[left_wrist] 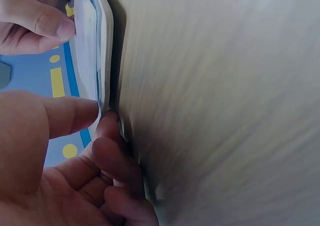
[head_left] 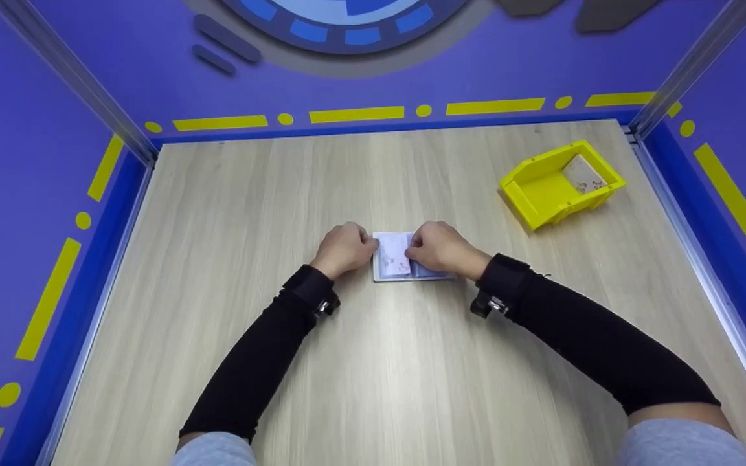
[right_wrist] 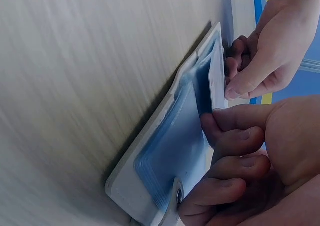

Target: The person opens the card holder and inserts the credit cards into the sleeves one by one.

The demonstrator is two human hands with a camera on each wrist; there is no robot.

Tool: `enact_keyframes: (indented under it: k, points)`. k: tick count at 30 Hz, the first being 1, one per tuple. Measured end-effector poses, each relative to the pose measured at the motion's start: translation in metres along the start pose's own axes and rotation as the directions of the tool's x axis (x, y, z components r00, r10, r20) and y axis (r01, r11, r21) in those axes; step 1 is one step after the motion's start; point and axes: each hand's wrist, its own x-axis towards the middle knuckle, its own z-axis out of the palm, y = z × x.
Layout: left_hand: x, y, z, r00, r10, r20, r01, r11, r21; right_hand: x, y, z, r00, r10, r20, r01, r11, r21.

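An open card holder lies on the table, its off-white cover filled with bluish clear plastic sleeves. A pale card with small printed figures lies over the left-hand sleeves. My left hand pinches the holder's left edge, thumb on top and fingers beneath in the left wrist view. Between thumb and forefinger, my right hand pinches the card's right edge, which stands raised above the sleeves. A strap with a metal snap sticks up beside the right hand's curled fingers.
At the back right of the wooden table stands a yellow bin, with a printed pale card-like piece inside. Blue-purple panels with yellow markings wall in the back and both sides.
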Motion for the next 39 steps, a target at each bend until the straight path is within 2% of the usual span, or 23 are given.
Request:
enact_keyframes:
  k: [4,10,21,27,39]
  points:
    - [0.0,0.001,-0.001,1.0,0.0,0.01,0.0,1.0,0.006,0.0,-0.001,-0.001,1.0,-0.027,-0.006,0.027,0.999,-0.034]
    - [0.0,0.001,-0.005,0.999,-0.027,0.022,0.027,1.0,0.009,-0.003,0.002,-0.013,0.999,-0.036,-0.017,0.035,0.999,-0.02]
    - [-0.003,0.003,-0.004,0.998,-0.038,0.053,0.036,0.999,0.033,0.001,0.033,-0.038,0.996,0.001,-0.093,-0.004,0.999,-0.037]
    - [-0.003,0.002,-0.002,0.998,-0.036,0.059,0.032,0.998,0.059,0.004,0.044,-0.04,0.997,-0.003,-0.072,-0.002,0.997,-0.075]
    - [-0.002,0.003,-0.002,0.998,-0.034,0.054,0.033,0.999,0.026,0.009,0.048,-0.038,0.999,-0.022,-0.048,0.017,0.995,-0.1]
